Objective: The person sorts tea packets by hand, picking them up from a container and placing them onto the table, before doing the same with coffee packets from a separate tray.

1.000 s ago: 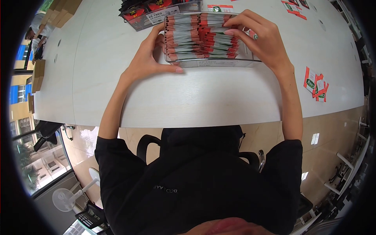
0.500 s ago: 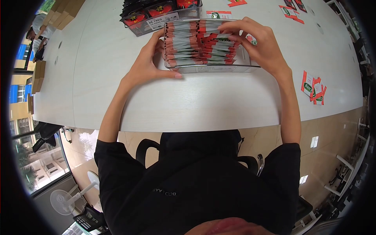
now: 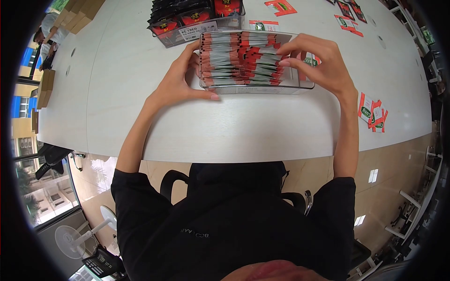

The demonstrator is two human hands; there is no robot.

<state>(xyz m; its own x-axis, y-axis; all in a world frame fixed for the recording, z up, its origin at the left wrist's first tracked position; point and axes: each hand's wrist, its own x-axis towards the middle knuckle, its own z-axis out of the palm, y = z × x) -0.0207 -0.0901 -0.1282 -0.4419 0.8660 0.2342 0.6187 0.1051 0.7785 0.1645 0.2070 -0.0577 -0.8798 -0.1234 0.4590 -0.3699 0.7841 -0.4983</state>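
Note:
A clear plastic bin (image 3: 262, 89) stands on the white table (image 3: 225, 126), filled with two rows of red and silver sachets (image 3: 220, 58). My left hand (image 3: 180, 79) is wrapped round the bin's left end, its thumb along the near side. Over the bin's right part, my right hand (image 3: 318, 61) has its thumb and index finger pressed on the ends of the right row of sachets. Beneath that hand, a red and white sachet (image 3: 311, 60) lies partly hidden beside or behind the bin's right end.
Behind the bin stands another clear bin (image 3: 187, 35) with black and red packets. Loose Cozy sachets (image 3: 373, 112) lie at the right, with more sachets (image 3: 348, 24) and dark packets (image 3: 358, 12) at the back right. A person (image 3: 49, 35) is at the far left.
The view has shifted slightly, so the table's things appear lower. My right thumb and index finger have come closer together at the right row's sachets. My left hand still holds the bin's end.

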